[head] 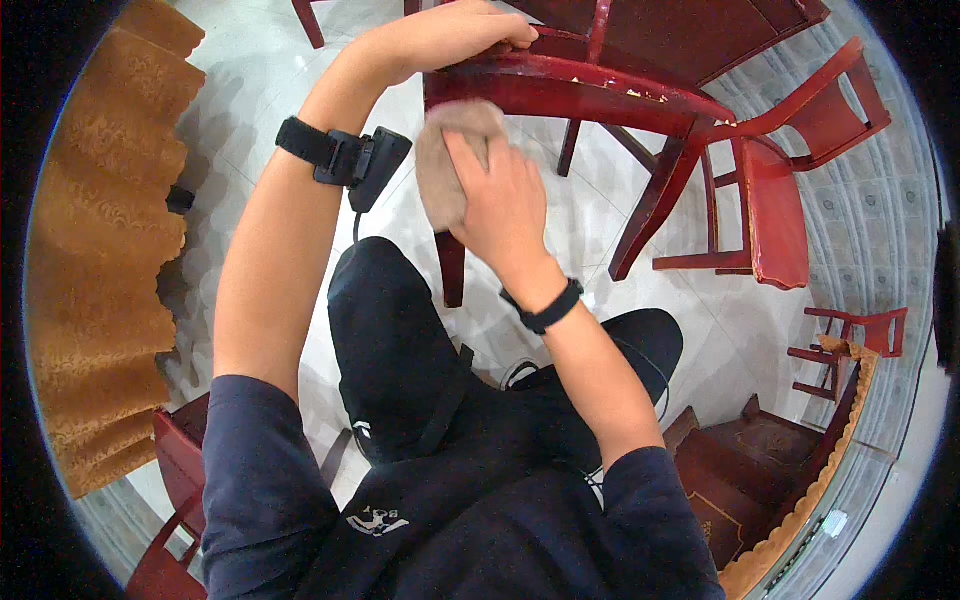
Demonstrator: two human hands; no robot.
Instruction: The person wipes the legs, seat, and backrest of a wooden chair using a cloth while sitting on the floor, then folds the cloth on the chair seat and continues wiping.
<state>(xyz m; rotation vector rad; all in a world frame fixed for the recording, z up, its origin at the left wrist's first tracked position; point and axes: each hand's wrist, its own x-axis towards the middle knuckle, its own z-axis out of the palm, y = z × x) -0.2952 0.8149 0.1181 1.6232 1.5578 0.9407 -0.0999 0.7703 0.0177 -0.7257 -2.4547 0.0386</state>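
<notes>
A piece of red-painted wooden furniture, apparently a chair [570,88], stands before me with its splayed legs on the floor. Pale chips show in the paint along its curved edge. My left hand [469,34] is at the top, its fingers curled over that edge; the fingertips are partly hidden. Below it, my right hand [506,199] holds a beige cloth [439,176] with the index finger stretched along it. The cloth lies at the left end of the curved rail, over the top of a front leg [451,274]. It looks slightly blurred.
Another red chair [780,217] stands at right, with a smaller stool-like seat [847,330] beyond. A gold patterned cloth [105,262] hangs at left. Behind me are a red chair [180,465] and dark carved wooden furniture [735,480]. A cable [357,229] hangs from my left wrist device.
</notes>
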